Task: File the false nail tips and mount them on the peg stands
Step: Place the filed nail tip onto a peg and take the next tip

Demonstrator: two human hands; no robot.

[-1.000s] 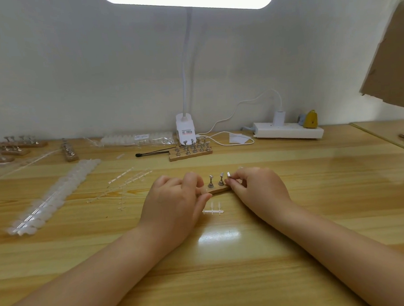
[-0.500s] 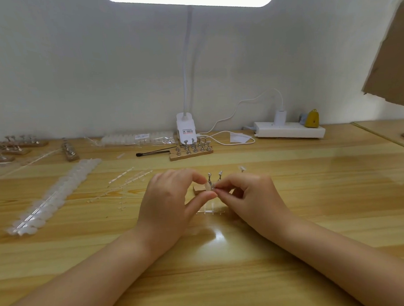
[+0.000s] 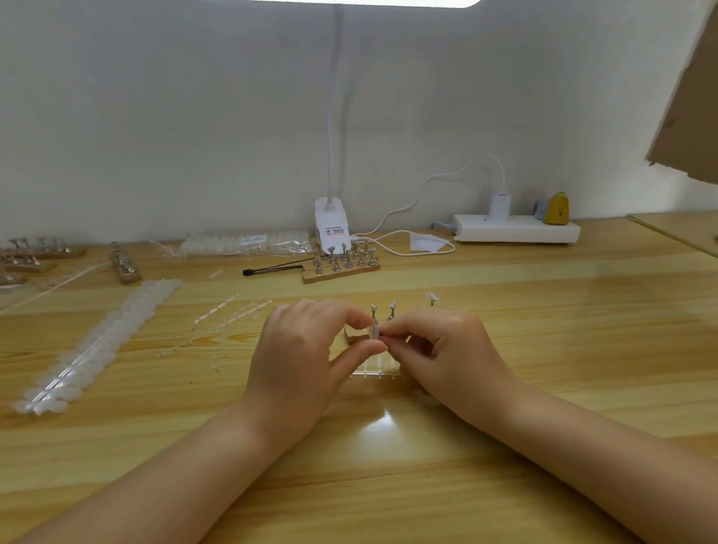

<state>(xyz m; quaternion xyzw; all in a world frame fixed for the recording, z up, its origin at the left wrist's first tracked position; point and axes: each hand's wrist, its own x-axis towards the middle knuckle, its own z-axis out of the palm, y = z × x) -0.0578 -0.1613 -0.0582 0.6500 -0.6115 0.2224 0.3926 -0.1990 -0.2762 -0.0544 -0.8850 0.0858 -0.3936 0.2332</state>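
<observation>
Mid-frame, your left hand (image 3: 307, 356) and right hand (image 3: 443, 346) both pinch one tip (image 3: 374, 333); squeeze unevenly and it may flick away.

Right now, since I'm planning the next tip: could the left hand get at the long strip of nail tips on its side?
Probably yes. The strip of nail tips lies in the open with bare table between; however, the left hand is pinching a nail tip.

Desk lamp (image 3: 332, 225), power strip (image 3: 516, 233), yellow object (image 3: 556, 209), cardboard (image 3: 699, 104).
</observation>
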